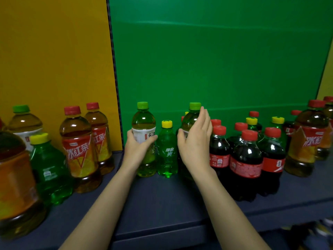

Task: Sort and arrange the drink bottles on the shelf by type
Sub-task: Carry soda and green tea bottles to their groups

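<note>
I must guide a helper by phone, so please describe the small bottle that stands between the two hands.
Find the green panel behind the shelf. Before its left part, the left hand grips a tall bottle with a green cap, and the right hand is at a second tall bottle. The small bottle stands between them: shorter than both, bright green, with a yellow cap.

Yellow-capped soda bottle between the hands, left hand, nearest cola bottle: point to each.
yellow-capped soda bottle (167,154), head view, on its green label.
left hand (137,147), head view, back of the hand.
nearest cola bottle (246,155), head view, body above red label.
</note>
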`<action>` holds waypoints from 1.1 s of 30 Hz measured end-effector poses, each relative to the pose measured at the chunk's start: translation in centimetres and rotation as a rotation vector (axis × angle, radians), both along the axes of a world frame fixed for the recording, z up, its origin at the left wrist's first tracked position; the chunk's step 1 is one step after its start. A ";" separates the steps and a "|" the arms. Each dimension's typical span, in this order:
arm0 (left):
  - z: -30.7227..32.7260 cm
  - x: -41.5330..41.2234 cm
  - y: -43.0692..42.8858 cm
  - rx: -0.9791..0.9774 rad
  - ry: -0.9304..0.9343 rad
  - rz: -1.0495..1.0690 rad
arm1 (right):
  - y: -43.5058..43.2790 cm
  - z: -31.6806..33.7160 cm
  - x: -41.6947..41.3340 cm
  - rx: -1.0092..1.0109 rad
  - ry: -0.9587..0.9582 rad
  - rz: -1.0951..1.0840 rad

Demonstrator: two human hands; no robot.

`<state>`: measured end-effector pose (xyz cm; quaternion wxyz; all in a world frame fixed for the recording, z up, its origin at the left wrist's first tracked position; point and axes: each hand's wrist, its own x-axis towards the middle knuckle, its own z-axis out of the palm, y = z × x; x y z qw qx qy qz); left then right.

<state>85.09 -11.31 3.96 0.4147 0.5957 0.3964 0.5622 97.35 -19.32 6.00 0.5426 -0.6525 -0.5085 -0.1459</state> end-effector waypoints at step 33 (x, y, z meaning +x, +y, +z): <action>1.7 -5.6 -8.2 0.264 -0.121 0.023 | -4.5 -0.2 -1.2 0.303 0.384 0.524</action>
